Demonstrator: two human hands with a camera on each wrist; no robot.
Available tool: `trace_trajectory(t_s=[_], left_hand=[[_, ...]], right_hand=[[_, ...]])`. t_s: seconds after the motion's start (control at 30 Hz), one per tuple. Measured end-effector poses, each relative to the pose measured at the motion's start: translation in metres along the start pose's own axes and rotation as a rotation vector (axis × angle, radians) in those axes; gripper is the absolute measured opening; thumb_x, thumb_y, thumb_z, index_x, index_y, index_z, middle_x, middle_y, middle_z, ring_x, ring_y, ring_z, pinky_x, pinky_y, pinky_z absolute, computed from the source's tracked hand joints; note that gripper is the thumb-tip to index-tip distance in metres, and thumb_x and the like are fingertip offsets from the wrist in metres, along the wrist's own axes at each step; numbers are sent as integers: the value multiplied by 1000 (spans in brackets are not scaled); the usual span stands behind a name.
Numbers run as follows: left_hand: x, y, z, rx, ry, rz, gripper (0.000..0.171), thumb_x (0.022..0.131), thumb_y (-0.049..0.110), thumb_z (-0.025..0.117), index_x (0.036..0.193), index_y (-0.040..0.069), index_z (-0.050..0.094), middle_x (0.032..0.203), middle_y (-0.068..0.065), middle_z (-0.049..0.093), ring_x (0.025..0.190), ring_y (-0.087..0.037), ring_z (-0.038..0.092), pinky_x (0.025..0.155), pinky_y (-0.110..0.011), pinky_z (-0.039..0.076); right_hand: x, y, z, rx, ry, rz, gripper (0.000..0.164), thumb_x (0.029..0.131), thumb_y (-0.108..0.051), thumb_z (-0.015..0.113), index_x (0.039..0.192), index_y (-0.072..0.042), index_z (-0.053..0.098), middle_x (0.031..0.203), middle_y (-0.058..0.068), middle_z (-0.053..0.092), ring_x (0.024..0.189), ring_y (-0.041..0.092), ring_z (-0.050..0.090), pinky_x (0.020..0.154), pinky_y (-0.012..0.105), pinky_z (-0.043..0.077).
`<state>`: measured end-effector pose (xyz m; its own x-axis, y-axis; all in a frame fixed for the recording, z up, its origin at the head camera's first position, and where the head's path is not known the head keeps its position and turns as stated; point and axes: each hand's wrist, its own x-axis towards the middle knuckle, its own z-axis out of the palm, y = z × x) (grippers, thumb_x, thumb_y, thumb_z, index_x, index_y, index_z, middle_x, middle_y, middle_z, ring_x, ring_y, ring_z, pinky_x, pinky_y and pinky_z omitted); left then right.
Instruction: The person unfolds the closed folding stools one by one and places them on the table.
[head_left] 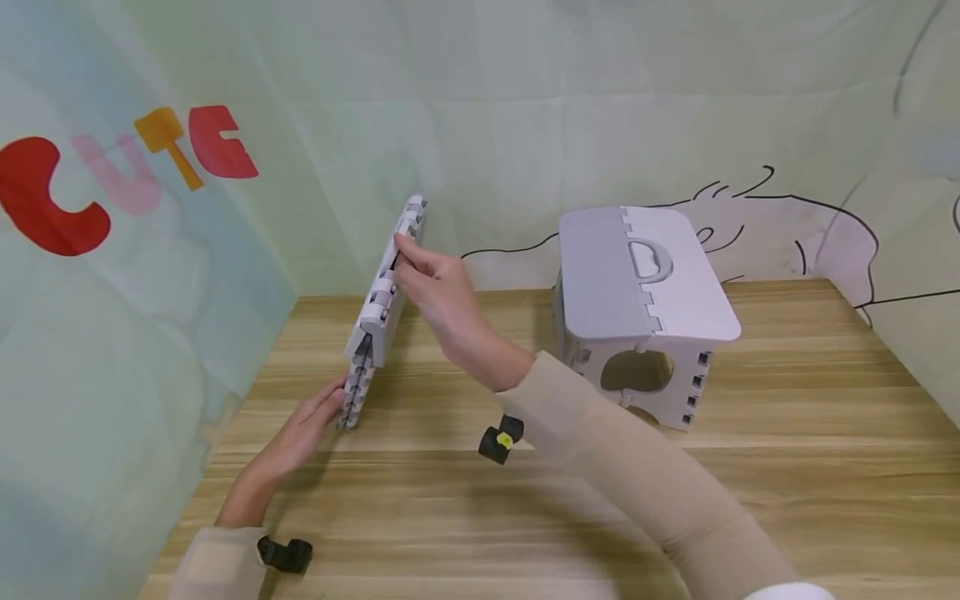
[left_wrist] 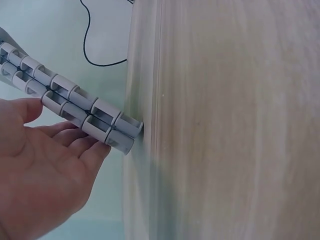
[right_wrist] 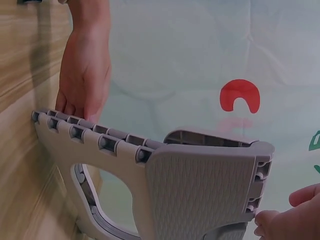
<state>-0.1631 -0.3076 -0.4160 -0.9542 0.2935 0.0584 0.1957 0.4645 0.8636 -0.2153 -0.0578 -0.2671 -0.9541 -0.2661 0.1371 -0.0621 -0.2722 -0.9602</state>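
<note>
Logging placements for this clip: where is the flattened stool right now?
In the head view, the flattened stool is left of centre, between the left hand and the right hand, left of the open stool.

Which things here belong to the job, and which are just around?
In the job:
mostly folded step stool
right hand, pinching its upper edge
left hand, at its lower edge

Seemingly just around:
open step stool, untouched
printed backdrop
wood-grain tabletop
</note>
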Motion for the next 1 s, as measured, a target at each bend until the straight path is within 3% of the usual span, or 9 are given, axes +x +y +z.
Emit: trace_trajectory(t_s=[0.13, 0.27, 0.33, 0.4, 0.5, 0.57, 0.63, 0.83, 1.0], left_hand=[[1, -3, -2, -56, -9, -8, 52, 112, 15, 25, 147, -22, 18, 151, -41, 21, 139, -51, 19, 99, -4, 28], [0, -5, -4, -95, -10, -32, 51, 111, 13, 23, 146, -23, 16, 152, -42, 18, 139, -50, 17, 101, -6, 30], [-1, -6, -5, -103, -9, -43, 51, 111, 14, 23, 146, -23, 15, 151, -43, 18, 138, -51, 17, 101, -7, 31], [-2, -7, -7, -123, -14, -46, 52, 111, 15, 22, 147, -23, 14, 152, -43, 16, 139, -50, 17, 101, -7, 31], [-2, -9, -8, -153, -18, -28, 53, 112, 17, 22, 147, -22, 14, 153, -42, 15, 142, -25, 28, 101, -7, 32], [-2, -11, -8, -180, -17, -9, 54, 112, 17, 22, 146, -23, 14, 152, -42, 14, 136, -3, 34, 100, -6, 32], [-2, -14, -8, -202, -16, 4, 54, 112, 17, 21, 145, -25, 14, 151, -44, 13, 128, 8, 35, 99, -6, 33], [-2, -16, -10, -253, -25, -37, 59, 112, 22, 20, 146, -24, 5, 152, -44, 6, 140, -34, 18, 101, -7, 33], [-1, -17, -11, -299, -35, -68, 61, 112, 23, 19, 146, -23, -2, 152, -44, 1, 140, -45, 9, 104, -10, 33]], right_hand=[[3, -2, 4, -106, -41, -10, 49, 100, -1, 51, 149, -8, 44, 157, 0, 35, 138, 5, 38, 100, 15, 43], [8, -4, 10, -233, -81, -41, 51, 100, -2, 52, 149, -8, 43, 155, 1, 38, 124, -2, 47, 57, 15, 41], [10, -5, 13, -309, -100, -68, 51, 100, -3, 53, 149, -8, 42, 138, 5, 59, 97, 0, 57, 47, 22, 28], [13, -5, 16, -382, -112, -95, 51, 100, -5, 54, 149, -8, 43, 121, 8, 66, 70, 0, 50, 44, 21, 27], [16, -7, 20, -495, -134, -142, 51, 100, -7, 55, 150, -8, 43, 123, 11, 65, 49, 8, 27, 42, 19, 25], [18, -7, 22, -566, -151, -170, 51, 101, -8, 54, 150, -8, 42, 149, 9, 48, 48, 7, 27, 42, 19, 25], [20, -9, 24, -638, -176, -190, 51, 102, -9, 53, 151, -8, 41, 156, 7, 36, 48, 7, 26, 42, 18, 25], [27, -16, 33, -811, -246, -172, 53, 104, -12, 49, 155, -10, 34, 160, -1, 28, 45, 7, 25, 41, 18, 30], [32, -20, 41, -904, -289, -171, 53, 105, -10, 47, 156, -9, 30, 162, 1, 24, 45, 7, 26, 42, 17, 32]])
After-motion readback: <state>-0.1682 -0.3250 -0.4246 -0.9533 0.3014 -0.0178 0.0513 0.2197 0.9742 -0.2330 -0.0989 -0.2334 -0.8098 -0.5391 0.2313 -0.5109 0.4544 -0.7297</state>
